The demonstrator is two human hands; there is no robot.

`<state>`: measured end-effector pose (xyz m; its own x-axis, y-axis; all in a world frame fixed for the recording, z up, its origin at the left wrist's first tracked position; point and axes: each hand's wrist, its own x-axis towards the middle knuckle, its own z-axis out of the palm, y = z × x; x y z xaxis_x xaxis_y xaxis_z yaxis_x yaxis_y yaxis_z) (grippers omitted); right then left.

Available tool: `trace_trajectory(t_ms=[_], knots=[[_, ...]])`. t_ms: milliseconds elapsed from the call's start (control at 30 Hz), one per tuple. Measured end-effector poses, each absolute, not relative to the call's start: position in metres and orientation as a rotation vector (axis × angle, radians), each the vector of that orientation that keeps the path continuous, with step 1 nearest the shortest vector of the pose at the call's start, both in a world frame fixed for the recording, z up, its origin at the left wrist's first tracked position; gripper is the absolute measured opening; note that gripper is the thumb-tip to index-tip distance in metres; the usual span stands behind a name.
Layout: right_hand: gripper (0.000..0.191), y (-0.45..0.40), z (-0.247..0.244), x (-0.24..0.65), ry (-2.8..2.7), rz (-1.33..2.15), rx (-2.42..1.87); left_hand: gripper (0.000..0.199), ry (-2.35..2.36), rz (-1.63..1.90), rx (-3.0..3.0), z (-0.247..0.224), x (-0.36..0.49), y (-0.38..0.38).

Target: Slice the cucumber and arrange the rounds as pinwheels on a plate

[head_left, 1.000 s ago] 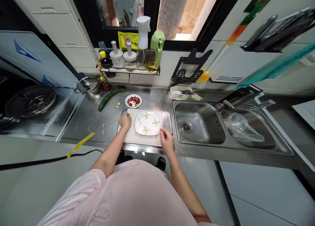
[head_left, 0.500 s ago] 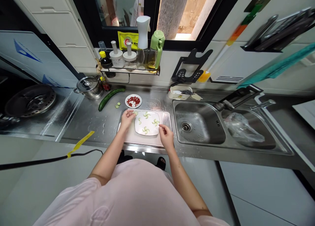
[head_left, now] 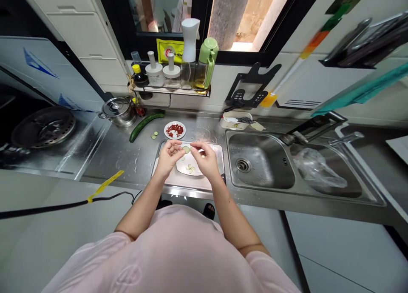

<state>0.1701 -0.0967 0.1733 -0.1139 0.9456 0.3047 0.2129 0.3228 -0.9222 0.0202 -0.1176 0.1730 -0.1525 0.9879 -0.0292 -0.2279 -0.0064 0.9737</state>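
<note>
A thin cucumber slice (head_left: 186, 149) is held up over the plate, pinched between the thumb and fingers of my left hand (head_left: 168, 157). My right hand (head_left: 205, 160) meets it from the other side, thumb and forefinger closed at the slice's right edge. Below, a white squarish plate (head_left: 181, 170) carries cucumber pieces fanned into a pinwheel (head_left: 190, 169); my hands hide much of its upper and right part. The plate rests on a pale pink cutting board (head_left: 178, 182). A knife handle (head_left: 223, 179) shows at the board's right edge.
Behind the board stand a small dish of chopped red bits (head_left: 175, 137), loose cucumber slices (head_left: 154, 135) and a whole cucumber (head_left: 145, 125). A lidded steel pot (head_left: 119, 112) is at left, the sink (head_left: 261, 161) at right. A bottle rack (head_left: 172, 91) hangs above.
Both hands have come together over the plate. My left hand brought the cucumber slice rightward, and my right hand moved up and left from the plate's right side to meet it.
</note>
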Motion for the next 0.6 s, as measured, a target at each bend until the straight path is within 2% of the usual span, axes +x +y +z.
trace_trajectory(t_ms=[167,267,333,467,600], knots=[[0.016,-0.094,0.176,0.162,-1.661,0.895,-1.045,0.040,1.131,1.403,0.982,0.171,0.021,-0.119],[0.019,-0.092,0.177,0.161,-1.599,0.959,-1.044,0.041,1.101,1.396,0.927,0.167,0.021,-0.120],[0.021,-0.090,0.176,0.161,-1.526,1.047,-1.034,0.037,1.044,1.297,0.817,0.164,0.022,-0.120],[0.021,-0.087,0.173,0.163,-1.386,1.214,-0.992,0.055,0.855,0.921,0.600,0.160,0.026,-0.122],[0.021,-0.089,0.173,0.164,-1.351,1.270,-0.977,0.057,0.772,0.830,0.503,0.161,0.032,-0.122]])
